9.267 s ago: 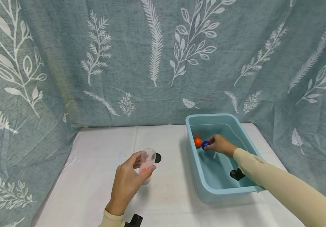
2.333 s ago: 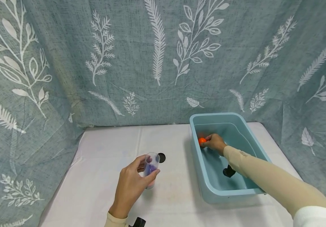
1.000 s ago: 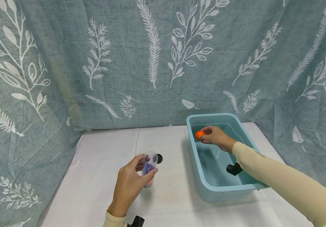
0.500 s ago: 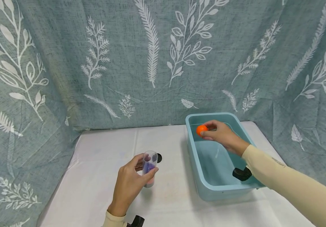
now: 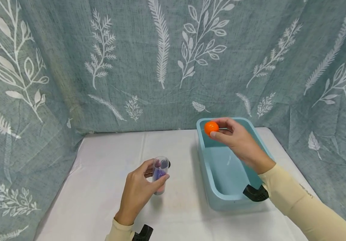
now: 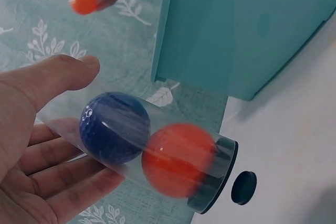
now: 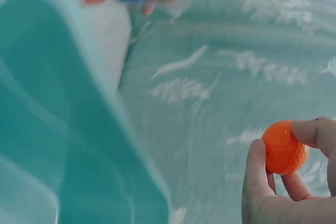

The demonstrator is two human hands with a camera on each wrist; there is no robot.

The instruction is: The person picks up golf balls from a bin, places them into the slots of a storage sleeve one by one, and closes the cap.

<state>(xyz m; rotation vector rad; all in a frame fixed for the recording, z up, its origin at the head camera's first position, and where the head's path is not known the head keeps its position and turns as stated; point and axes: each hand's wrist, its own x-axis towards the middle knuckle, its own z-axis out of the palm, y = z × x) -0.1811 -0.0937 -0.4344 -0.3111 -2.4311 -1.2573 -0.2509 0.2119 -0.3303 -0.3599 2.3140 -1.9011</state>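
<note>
My left hand grips a clear plastic tube upright over the table. Inside it, seen in the left wrist view, a blue golf ball lies against an orange golf ball at the dark-capped end. An orange golf ball is pinched between the thumb and fingers of my right hand, above the far left part of the blue bin. Dimples on that ball show in the right wrist view, where the right hand holds it from below and the side.
A round black cap lies on the white tablecloth just past the tube, mostly hidden by it in the head view. A patterned grey-green curtain hangs behind the table and at both sides. The bin stands at the table's right.
My right hand has lifted the orange golf ball from the bin floor up to rim height. Earlier it took out a blue ball, which now sits in the tube. My left hand stays in place.
</note>
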